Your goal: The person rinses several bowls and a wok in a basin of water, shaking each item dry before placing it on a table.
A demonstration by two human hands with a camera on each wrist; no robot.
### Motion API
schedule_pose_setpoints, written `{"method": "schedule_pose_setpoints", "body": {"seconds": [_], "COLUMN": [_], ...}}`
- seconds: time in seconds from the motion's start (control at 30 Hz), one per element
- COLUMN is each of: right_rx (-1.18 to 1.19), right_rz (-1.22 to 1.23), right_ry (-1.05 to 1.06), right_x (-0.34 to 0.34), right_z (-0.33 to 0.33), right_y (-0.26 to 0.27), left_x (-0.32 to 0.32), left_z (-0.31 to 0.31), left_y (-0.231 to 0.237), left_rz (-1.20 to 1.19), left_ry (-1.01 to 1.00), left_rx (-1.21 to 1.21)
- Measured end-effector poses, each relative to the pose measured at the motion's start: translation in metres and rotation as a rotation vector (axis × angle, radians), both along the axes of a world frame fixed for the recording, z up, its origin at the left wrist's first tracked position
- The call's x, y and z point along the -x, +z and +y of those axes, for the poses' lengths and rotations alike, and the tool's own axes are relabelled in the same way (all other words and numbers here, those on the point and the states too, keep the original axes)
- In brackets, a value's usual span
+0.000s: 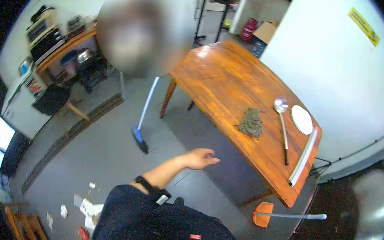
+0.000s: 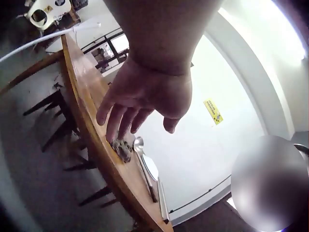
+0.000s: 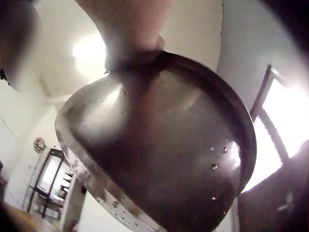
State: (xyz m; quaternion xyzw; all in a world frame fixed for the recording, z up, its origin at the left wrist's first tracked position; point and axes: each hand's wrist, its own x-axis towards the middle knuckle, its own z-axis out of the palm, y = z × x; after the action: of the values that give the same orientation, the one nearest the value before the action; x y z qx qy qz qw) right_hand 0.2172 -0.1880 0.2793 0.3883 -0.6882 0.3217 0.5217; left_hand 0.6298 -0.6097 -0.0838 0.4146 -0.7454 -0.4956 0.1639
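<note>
My left hand (image 1: 200, 158) hangs in the air before the wooden table (image 1: 222, 84), holding nothing; in the left wrist view its fingers (image 2: 116, 118) point loosely downward. Over the table lie a crumpled grey-green cloth (image 1: 251, 123), a metal ladle (image 1: 284, 132) with a dark handle end, a round white plate (image 1: 301, 120) and a long pale strip (image 1: 304, 157). Outside the head view, my right hand (image 3: 137, 60) grips the rim of a large metal basin (image 3: 164, 145) dotted with water drops. The fingers of that hand are mostly hidden.
A blue-headed broom (image 1: 139, 136) stands on the grey floor left of the table. An orange dustpan (image 1: 263, 214) lies by the table's near right corner. Scraps of litter (image 1: 90, 208) cover the floor at lower left. A white wall (image 1: 337, 73) borders the table's far side.
</note>
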Motion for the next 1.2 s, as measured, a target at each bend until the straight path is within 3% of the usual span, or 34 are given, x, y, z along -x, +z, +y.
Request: {"method": "schedule_pose_setpoints", "body": {"seconds": [0.13, 0.2, 0.27, 0.3, 0.37, 0.47, 0.7, 0.87, 1.0, 1.2], "right_rx": [0.034, -0.090, -0.171, -0.173, -0.320, -0.356, -0.461, -0.366, -0.572, -0.951], "right_rz": [-0.340, -0.352, -0.235, -0.127, -0.154, -0.088, 0.199, 0.293, 0.227, 0.266], "right_ry": [0.476, 0.476, 0.514, 0.588, 0.616, 0.806, 0.952, 1.042, 1.011, 0.951], "right_x": [0.036, 0.009, -0.020, -0.025, -0.051, -0.072, -0.097, -0.113, -0.122, -0.139], "right_z": [-0.122, -0.208, -0.301, -0.347, -0.427, -0.551, -0.792, -0.897, -0.943, -0.956], "right_y": [-0.031, -0.041, -0.051, -0.062, -0.072, -0.108, -0.192, -0.230, -0.264, -0.337], "left_x": [-0.050, -0.072, -0.085, -0.091, -0.103, -0.115, -0.120, -0.130, -0.129, -0.151], "left_z": [-0.028, -0.037, -0.049, -0.056, -0.076, -0.117, -0.207, -0.247, -0.260, -0.237], "left_y": [0.017, 0.023, 0.031, 0.024, 0.013, 0.013, 0.060, 0.045, 0.054, 0.015], "left_rz": [0.006, -0.025, -0.011, -0.003, -0.030, -0.090, -0.102, -0.057, -0.147, -0.150], "left_ry": [0.120, 0.183, 0.242, 0.260, 0.277, 0.323, 0.608, 0.740, 0.829, 0.880], "left_rx": [-0.043, 0.018, -0.172, -0.161, -0.153, -0.141, -0.181, -0.223, -0.249, -0.335]}}
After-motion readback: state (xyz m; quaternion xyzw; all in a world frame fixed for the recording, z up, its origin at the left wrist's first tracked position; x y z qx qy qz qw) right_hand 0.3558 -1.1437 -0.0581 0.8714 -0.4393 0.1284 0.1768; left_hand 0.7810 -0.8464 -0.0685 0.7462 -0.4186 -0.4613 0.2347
